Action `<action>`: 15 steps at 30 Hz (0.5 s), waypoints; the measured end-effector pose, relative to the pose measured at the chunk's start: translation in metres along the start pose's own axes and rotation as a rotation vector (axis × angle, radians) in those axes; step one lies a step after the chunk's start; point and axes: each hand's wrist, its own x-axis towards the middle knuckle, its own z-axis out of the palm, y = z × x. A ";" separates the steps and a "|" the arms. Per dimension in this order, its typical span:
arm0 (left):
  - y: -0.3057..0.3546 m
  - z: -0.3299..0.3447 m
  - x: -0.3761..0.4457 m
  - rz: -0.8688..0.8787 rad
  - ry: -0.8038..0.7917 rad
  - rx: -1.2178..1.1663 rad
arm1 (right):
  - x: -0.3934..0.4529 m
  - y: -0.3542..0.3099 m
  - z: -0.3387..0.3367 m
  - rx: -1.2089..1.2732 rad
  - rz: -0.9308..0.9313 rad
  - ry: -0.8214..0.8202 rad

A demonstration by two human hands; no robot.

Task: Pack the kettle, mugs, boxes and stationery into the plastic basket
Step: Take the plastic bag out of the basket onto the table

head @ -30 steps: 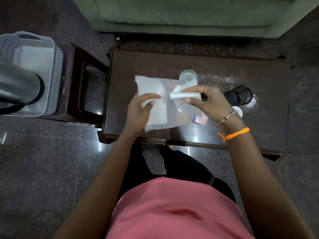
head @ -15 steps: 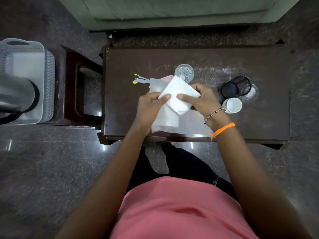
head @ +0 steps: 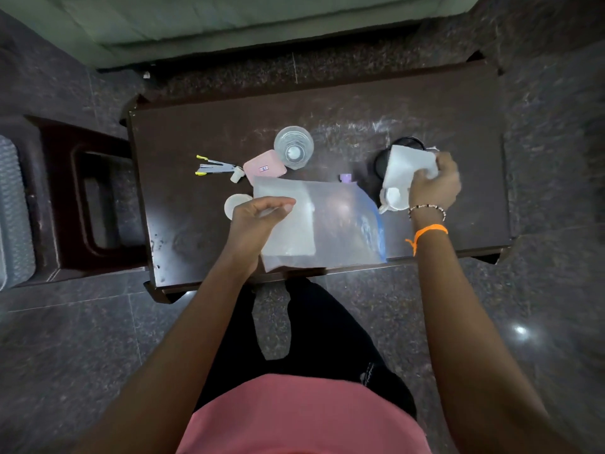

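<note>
My right hand (head: 435, 185) grips a folded white sheet (head: 406, 167) over the black mesh pen holder (head: 382, 160), just above a white mug (head: 394, 198). My left hand (head: 258, 221) rests with loosely curled fingers on a clear plastic pouch (head: 327, 224) that lies flat at the table's near edge. A pink box (head: 263, 167), a clear glass (head: 293, 147), several pens (head: 212, 167) and a small white round lid (head: 234, 204) lie on the dark table (head: 360, 106). The grey plastic basket (head: 11, 208) shows only as a strip at the left edge.
A dark wooden stool (head: 88, 198) stands between the basket and the table. A green sofa (head: 229, 21) runs along the far side. A small purple object (head: 346, 177) peeks out behind the pouch. Dark polished floor surrounds the table.
My right hand has carried the white sheet from the table's middle to the right, over the pen holder. The left hand stays on the pouch. The view has shifted right, cutting off the basket.
</note>
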 end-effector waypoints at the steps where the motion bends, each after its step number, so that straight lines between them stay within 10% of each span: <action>1: -0.002 0.002 0.003 -0.009 -0.002 0.000 | 0.013 0.003 0.003 -0.019 0.029 0.034; 15: -0.015 0.004 0.017 -0.136 -0.054 -0.182 | 0.074 0.016 0.060 -0.325 0.152 -0.429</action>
